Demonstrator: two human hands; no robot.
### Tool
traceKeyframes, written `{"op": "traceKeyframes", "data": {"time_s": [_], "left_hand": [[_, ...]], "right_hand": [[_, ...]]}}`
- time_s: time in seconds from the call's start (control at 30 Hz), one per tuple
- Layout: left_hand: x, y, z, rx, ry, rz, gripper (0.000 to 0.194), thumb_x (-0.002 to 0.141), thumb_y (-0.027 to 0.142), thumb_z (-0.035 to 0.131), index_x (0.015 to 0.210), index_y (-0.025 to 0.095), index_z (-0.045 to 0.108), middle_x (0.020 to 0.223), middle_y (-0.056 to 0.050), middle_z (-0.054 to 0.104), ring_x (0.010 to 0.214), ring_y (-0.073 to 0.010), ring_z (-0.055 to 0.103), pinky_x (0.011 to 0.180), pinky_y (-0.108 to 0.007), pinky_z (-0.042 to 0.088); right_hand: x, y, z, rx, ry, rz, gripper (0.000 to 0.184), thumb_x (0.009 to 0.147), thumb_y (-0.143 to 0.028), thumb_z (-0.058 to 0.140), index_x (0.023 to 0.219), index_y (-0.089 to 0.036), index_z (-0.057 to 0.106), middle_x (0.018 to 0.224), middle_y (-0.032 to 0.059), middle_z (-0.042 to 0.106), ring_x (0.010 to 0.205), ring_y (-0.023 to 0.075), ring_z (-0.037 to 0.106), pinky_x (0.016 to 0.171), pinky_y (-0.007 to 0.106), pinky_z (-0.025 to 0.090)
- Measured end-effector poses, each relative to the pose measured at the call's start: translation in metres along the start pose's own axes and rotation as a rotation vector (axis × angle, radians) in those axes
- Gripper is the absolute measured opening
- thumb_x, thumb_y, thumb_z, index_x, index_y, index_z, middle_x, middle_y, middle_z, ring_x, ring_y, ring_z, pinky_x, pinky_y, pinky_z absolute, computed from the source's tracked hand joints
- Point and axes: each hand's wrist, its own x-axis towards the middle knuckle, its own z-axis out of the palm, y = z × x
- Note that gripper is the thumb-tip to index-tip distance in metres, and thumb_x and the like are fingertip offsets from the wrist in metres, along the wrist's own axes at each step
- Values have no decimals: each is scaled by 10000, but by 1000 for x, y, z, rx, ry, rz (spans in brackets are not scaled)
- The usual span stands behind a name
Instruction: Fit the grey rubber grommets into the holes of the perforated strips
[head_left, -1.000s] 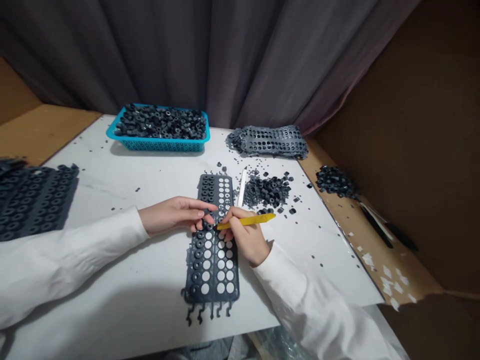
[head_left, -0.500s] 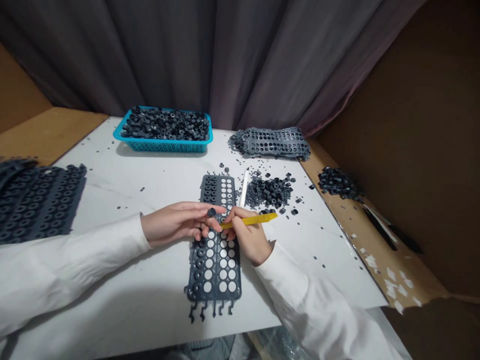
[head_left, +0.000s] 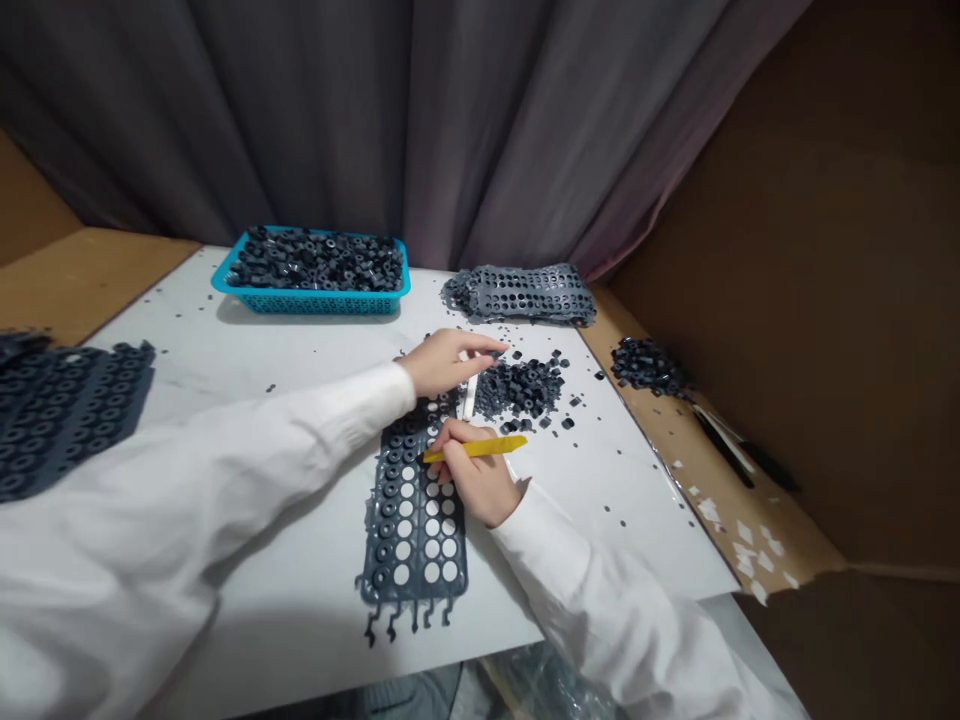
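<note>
My left hand reaches over the far end of the dark rubber sheet, beside a heap of small black pieces. A small black rubber piece shows at its thumb and fingertips. My right hand is closed around a slim yellow tool with a pointed end; its exact kind is unclear. The tool's left end meets the middle of the sheet. Raised black rings line the sheet's left side, and white round spots run down its other columns. My left forearm and hand hide part of its far end.
A blue basket full of black pieces stands at the back. Perforated sheets are stacked right of it, and ringed sheets lie at left. Another black heap, dark-handled tools and white scraps lie on the right-hand cardboard.
My left hand has moved away from the sheet's middle, forward and right to the heap, a black piece at its fingertips. My right hand keeps the yellow tool over the sheet. The view has shifted slightly.
</note>
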Motion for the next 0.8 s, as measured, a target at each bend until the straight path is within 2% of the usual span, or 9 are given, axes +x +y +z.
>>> {"op": "traceKeyframes", "data": {"time_s": [0.1,0.2,0.3,0.37,0.47,0.53,0.6,0.67,0.8], "left_hand": [[36,-6,18,52,-140,51,460,839,250,479,1286,141,477,1237,-99,574,1131,-198,526,988,-337,353],[41,-8,20,26,-235,59,517,859,262,438,1354,128,371,1358,-115,446,1250,-190,415,1042,-327,288],[18,-5,-1,68,-157,79,522,846,308,470,1335,140,392,1294,-115,522,1189,-193,473,997,-337,339],[-8,0,-20,184,-83,75,399,808,299,521,1173,140,551,1133,-100,622,1037,-195,558,890,-321,412],[-52,8,-39,337,-207,93,158,752,238,570,834,135,657,824,-58,652,769,-159,581,719,-265,437],[-78,12,-41,400,-316,82,112,734,213,581,788,147,654,752,-40,626,716,-150,560,679,-255,422],[-96,14,-36,439,-369,62,101,728,200,585,793,157,650,745,-37,618,722,-156,550,679,-260,409],[-106,14,-30,439,-360,32,99,730,195,578,798,163,643,749,-36,616,722,-158,546,671,-260,402],[-107,13,-21,463,-249,-46,95,738,190,549,776,160,631,752,-41,609,729,-175,546,651,-272,398]], "right_hand": [[0,2,0,10,-5,8,161,712,-124,389,617,-179,507,511,-30,546,464,99,507,491,199,385],[1,4,0,12,0,4,171,717,-125,385,607,-179,504,512,-30,544,465,97,503,501,199,387],[1,5,0,8,-5,-2,170,712,-122,394,598,-177,507,527,-25,552,503,100,513,525,198,390],[1,5,0,2,-1,-10,166,711,-126,400,597,-177,509,534,-21,554,531,105,516,532,198,385],[1,3,2,-42,27,-34,133,701,-144,434,594,-180,504,526,-26,530,532,108,490,509,197,357],[1,2,2,-80,43,-50,83,666,-147,484,593,-184,490,513,-39,499,499,101,449,479,196,327],[1,1,3,-92,47,-64,72,634,-140,517,598,-187,476,509,-51,479,474,93,417,460,195,307],[1,2,3,-79,43,-77,74,631,-138,523,605,-187,473,512,-55,477,466,89,407,458,196,306],[2,5,2,-79,60,-86,89,640,-144,522,581,-185,469,515,-49,481,482,93,420,470,199,316]]}}
